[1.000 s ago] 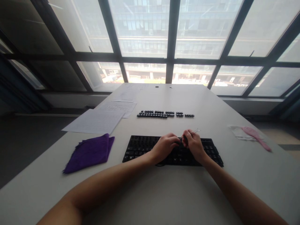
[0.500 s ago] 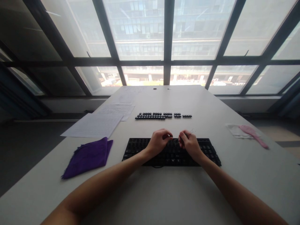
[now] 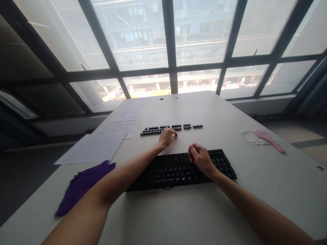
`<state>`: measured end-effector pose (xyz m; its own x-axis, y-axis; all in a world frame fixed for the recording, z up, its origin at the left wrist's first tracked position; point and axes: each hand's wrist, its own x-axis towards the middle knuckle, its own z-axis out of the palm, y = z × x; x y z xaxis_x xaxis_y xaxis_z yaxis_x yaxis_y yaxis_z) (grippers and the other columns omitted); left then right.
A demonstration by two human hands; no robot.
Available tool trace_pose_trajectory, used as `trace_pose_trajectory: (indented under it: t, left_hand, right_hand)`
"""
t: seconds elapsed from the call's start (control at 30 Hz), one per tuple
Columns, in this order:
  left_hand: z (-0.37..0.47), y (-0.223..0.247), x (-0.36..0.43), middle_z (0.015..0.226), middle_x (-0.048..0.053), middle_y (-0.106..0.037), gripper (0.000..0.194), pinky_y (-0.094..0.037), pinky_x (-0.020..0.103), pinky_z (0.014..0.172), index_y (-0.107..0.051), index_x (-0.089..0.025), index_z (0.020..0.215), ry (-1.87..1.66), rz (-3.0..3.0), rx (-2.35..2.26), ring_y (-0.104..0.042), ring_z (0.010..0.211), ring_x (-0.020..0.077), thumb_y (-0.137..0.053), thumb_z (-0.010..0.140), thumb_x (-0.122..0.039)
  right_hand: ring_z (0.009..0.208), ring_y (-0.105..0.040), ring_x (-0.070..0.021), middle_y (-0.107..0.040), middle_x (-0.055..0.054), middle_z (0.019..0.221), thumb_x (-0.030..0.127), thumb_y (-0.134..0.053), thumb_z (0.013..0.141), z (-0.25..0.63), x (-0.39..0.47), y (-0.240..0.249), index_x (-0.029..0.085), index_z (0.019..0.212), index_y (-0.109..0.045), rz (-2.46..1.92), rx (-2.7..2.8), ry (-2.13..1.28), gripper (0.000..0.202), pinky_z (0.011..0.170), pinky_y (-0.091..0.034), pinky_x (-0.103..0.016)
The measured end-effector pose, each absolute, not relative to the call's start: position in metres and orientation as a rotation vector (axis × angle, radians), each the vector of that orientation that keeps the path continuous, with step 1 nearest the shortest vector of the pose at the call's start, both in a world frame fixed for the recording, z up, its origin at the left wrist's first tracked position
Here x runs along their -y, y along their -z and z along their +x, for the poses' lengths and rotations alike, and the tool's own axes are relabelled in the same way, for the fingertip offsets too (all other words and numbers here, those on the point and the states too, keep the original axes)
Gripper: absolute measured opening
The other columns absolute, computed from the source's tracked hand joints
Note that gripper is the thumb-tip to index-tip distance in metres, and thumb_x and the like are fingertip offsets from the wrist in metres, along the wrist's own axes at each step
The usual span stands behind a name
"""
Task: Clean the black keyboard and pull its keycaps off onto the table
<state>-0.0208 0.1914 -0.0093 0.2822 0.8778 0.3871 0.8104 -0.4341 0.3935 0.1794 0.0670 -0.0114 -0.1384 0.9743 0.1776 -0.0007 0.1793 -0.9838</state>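
My left hand (image 3: pixel 166 137) reaches out past the keyboard, fingers pinched on a small dark keycap (image 3: pixel 175 135) just above the table. Right beside it lie rows of loose black keycaps (image 3: pixel 152 131), partly hidden by the hand. Over the upper right part of the black keyboard (image 3: pixel 167 175), my right hand (image 3: pixel 201 159) is closed on a thin wire keycap puller (image 3: pixel 202 144), whose wire ends poke out above the fingers. The keyboard's left side is covered by my left forearm.
A folded purple cloth (image 3: pixel 83 185) and sheets of paper (image 3: pixel 94 144) lie on the left of the white table (image 3: pixel 194 211). On the right, a pink brush-like tool (image 3: pixel 268 139) rests on a white cloth (image 3: pixel 249 136). Tall windows stand behind.
My left hand has moved from the keyboard forward to the loose keycaps, carrying a keycap. My right hand stays over the keyboard with the puller. The view has tilted slightly.
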Motion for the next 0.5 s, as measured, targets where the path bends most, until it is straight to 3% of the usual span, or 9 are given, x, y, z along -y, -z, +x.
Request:
trace_pose_trajectory:
  t: [0.23, 0.5]
  left_hand:
    - [-0.026, 0.012, -0.205, 0.095, 0.004, -0.075, 0.018, -0.045, 0.037, 0.097, -0.081, -0.024, 0.087, -0.844, 2.488, -1.619, -0.062, 0.093, 0.0224, -0.064, 0.086, -0.018]
    - [-0.022, 0.008, -0.214, 0.101, 0.008, -0.068, 0.011, -0.046, 0.039, 0.091, -0.08, -0.023, 0.084, -0.849, 2.523, -1.748, -0.053, 0.102, 0.0268, -0.069, 0.083, -0.021]
  right_hand:
    - [0.045, -0.05, -0.01, -0.056, 0.002, 0.059, 0.054, -0.055, 0.093, 0.18, -0.068, 0.014, 0.019, 0.075, -0.055, -1.0, 1.384, -1.2, 0.039, 0.041, -0.037, -0.021]
    - [0.045, -0.051, -0.0099, -0.057, 0.002, 0.06, 0.054, -0.055, 0.092, 0.18, -0.067, 0.012, 0.019, 0.075, -0.055, -0.992, 1.372, -1.212, 0.039, 0.042, -0.037, -0.021]
